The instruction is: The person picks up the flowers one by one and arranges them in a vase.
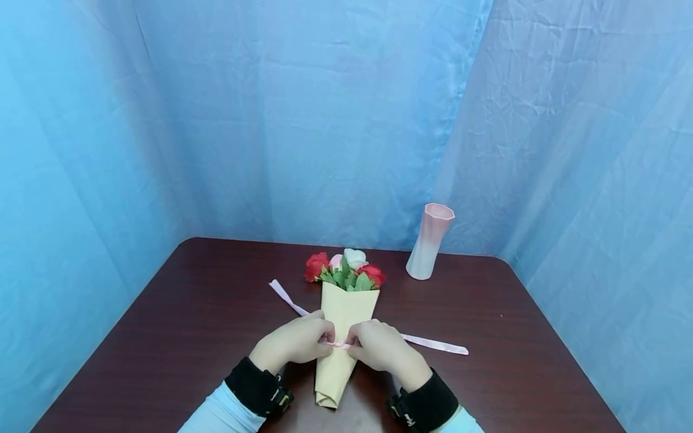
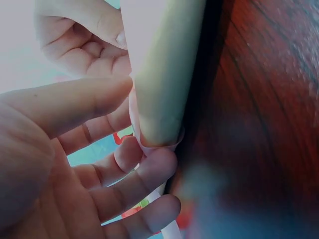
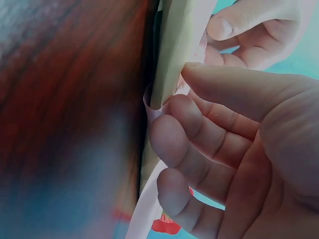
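Note:
A bouquet wrapped in cream paper (image 1: 349, 307) lies on the table with its blooms toward the far side. Red roses (image 1: 316, 266), a white rose (image 1: 355, 258), a pink bloom and green leaves (image 1: 346, 278) stick out of its top. Pale pink ribbon (image 1: 435, 345) passes round the wrap's narrow middle and crosses at the front. My left hand (image 1: 296, 343) pinches the ribbon left of the crossing, while my right hand (image 1: 383, 345) pinches it on the right. Loose ribbon ends (image 3: 144, 204) trail out on both sides. Each wrist view shows thumb and fingers close against the paper.
A pink-and-white vase (image 1: 431, 242) stands near the back edge of the dark wooden table (image 1: 216, 300), right of the bouquet. Blue cloth (image 1: 335, 120) hangs behind the table and along both sides.

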Tool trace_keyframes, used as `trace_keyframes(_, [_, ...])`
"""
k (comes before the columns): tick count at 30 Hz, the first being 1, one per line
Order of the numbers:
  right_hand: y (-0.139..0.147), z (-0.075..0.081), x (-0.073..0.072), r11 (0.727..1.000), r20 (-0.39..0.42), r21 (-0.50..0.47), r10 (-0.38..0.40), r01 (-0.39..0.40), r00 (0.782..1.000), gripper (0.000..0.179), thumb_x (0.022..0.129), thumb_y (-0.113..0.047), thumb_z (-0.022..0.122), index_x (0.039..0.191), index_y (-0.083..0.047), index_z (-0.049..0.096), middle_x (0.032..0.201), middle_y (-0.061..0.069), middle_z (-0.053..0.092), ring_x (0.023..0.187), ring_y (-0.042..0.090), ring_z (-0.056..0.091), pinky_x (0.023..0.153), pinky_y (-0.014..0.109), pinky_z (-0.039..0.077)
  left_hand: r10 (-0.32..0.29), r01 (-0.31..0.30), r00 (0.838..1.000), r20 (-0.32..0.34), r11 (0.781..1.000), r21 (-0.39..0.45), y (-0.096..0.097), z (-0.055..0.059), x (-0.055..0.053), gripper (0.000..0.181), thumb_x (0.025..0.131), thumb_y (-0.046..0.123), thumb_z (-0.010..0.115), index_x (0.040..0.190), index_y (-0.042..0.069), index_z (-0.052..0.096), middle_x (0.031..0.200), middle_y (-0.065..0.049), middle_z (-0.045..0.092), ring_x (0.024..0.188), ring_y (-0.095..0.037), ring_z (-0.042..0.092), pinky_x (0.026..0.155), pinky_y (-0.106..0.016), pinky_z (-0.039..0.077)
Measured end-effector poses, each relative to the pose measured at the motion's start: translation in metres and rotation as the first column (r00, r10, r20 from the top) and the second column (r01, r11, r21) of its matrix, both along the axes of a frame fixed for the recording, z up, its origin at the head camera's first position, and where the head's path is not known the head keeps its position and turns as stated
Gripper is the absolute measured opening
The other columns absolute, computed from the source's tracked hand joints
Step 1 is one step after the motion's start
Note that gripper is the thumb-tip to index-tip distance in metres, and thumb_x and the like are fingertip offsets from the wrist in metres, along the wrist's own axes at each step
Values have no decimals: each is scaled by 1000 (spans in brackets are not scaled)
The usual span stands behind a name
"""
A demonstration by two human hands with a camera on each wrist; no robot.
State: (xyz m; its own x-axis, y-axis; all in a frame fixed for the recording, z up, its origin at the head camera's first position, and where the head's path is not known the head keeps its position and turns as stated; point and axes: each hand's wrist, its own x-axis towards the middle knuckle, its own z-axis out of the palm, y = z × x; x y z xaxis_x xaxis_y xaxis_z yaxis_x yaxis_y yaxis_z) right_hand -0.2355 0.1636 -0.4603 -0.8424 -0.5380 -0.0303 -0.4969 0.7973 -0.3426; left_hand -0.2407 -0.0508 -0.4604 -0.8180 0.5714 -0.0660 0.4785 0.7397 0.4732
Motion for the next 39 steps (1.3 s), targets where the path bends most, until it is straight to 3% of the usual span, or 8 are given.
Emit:
trace_keyframes(7, [0,0,1,1000,-7,25,4,-4,1000,13,90,-22,77,80,-26,69,74,-16,57,67,5,52,59,31,44,-16,16,1000,-15,1000,-1,0,1,1,23,91,9,70,75,21,60,83,3,47,70,-11,45,63,-27,41])
trace_keyframes(13, [5,3,0,1000,-20,-17,18,-18,1000,14,90,-19,77,81,-26,70,73,-17,57,65,4,51,58,30,44,-24,23,999,-37,1000,-10,-4,1,-2,24,93,12,71,75,22,59,81,3,50,71,-10,46,64,-27,42])
trace_keyframes(20, [15,6,-3,998,-36,-55,25,-27,999,16,92,-17,76,80,-24,69,68,-15,54,61,4,48,56,28,43,10,-10,1000,-27,1000,-8,-10,4,-6,18,94,17,72,81,23,62,81,8,51,71,-10,49,66,-27,45])
trace_keyframes(29, [26,11,-4,998,-48,-58,-5,2,999,16,92,-22,77,79,-25,68,66,-14,52,60,6,47,56,29,41,64,-64,998,1,998,24,-15,6,-9,18,94,17,74,82,22,62,73,5,54,67,-13,50,64,-30,46])
trace_keyframes(39, [21,12,0,995,-15,-95,1,-2,1000,16,89,-22,78,77,-23,68,66,-14,55,61,5,50,57,30,44,11,-9,1000,-28,997,79,-10,7,-5,11,92,14,74,87,18,65,77,8,55,69,-10,51,65,-28,46])
